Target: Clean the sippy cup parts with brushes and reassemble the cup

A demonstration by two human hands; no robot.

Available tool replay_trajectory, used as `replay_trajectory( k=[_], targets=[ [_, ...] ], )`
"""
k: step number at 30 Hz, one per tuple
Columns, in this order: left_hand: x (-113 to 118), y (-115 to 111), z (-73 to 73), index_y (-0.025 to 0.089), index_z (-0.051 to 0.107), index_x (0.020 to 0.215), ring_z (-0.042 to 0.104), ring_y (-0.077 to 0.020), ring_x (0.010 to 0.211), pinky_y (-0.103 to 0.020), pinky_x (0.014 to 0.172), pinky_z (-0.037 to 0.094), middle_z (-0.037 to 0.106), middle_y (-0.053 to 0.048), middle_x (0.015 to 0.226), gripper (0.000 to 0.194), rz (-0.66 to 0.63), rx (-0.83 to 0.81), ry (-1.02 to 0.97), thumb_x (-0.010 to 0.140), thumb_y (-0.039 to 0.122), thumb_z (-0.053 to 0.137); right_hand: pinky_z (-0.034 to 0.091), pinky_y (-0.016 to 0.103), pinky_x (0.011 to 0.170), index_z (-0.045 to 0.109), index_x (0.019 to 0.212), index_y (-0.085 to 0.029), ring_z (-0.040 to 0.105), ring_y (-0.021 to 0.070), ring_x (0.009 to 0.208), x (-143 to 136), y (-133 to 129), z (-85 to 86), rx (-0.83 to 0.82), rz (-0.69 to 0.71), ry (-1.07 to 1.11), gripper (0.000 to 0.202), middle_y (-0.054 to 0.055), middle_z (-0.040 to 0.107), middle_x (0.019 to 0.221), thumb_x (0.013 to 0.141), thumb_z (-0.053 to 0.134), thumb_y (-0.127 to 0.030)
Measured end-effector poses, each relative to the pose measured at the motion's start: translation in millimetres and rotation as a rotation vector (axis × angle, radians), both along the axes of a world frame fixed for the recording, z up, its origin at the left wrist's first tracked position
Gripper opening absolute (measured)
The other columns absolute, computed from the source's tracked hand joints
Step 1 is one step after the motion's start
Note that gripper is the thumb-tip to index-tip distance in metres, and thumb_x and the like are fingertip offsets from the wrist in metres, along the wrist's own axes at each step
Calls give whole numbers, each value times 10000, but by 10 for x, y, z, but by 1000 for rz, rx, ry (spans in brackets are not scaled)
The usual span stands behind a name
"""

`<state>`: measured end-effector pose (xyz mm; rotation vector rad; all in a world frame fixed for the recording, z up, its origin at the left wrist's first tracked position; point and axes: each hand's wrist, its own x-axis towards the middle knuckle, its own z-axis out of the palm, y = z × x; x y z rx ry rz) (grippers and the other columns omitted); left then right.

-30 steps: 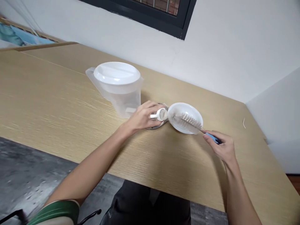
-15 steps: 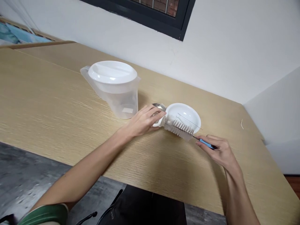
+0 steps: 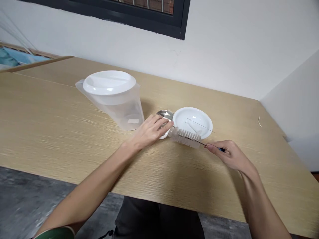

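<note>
My right hand (image 3: 228, 152) is closed on the handle of a bottle brush (image 3: 186, 137) with white bristles. The brush lies tilted over the table, its tip by my left hand (image 3: 154, 129). Those left fingers are wrapped round a small white object (image 3: 164, 135), mostly covered by them, perhaps a cup. Just behind them is a round metal container (image 3: 164, 114). A white plate (image 3: 204, 121) sits behind the brush, bearing a thin wire and a small white stick.
A clear pitcher (image 3: 124, 109) with a white lid stands left of my left hand. A small pale curved strip (image 3: 259, 121) lies at the right of the wooden table (image 3: 62, 132). Behind are a white wall and a dark window frame.
The view has shifted, so the pitcher appears lower and farther left. My right hand now covers more of the brush's blue handle. The brush is still beside my left hand.
</note>
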<state>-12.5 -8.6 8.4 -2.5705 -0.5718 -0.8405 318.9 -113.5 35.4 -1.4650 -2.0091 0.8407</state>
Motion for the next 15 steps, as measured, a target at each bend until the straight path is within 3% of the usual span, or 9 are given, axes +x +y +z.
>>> replay_trajectory(
  k=[3,7,11,15],
  targets=[
    [72,-78,33,191,587,1371,614,-264,1049,-415,929,512,723,-123,1174,406,-43,-29,19,992,55,541,312,265,460,807,781,-195,422,117,482,-58,33,-21,-4,12,-10,506,-23,581,563,1020,540,-551],
    [94,-143,87,201,590,1359,606,-265,1070,-410,958,515,712,-109,1203,423,43,-85,58,967,49,541,338,265,471,789,768,-208,463,125,492,-116,60,-79,74,-6,-57,475,-22,617,587,1033,530,-504],
    [40,-114,90,183,599,1353,611,-291,1092,-429,960,530,700,-125,1213,441,38,-163,91,920,147,674,445,273,524,832,914,-233,634,174,622,-95,73,-165,133,-54,-76,365,14,777,808,1014,580,-478],
    [-11,-77,92,200,608,1359,630,-289,1113,-416,964,532,707,-117,1221,468,40,-214,74,907,223,729,537,274,585,835,1067,-231,726,190,717,-83,72,-207,216,-73,-38,280,42,823,982,994,637,-415]
  ],
)
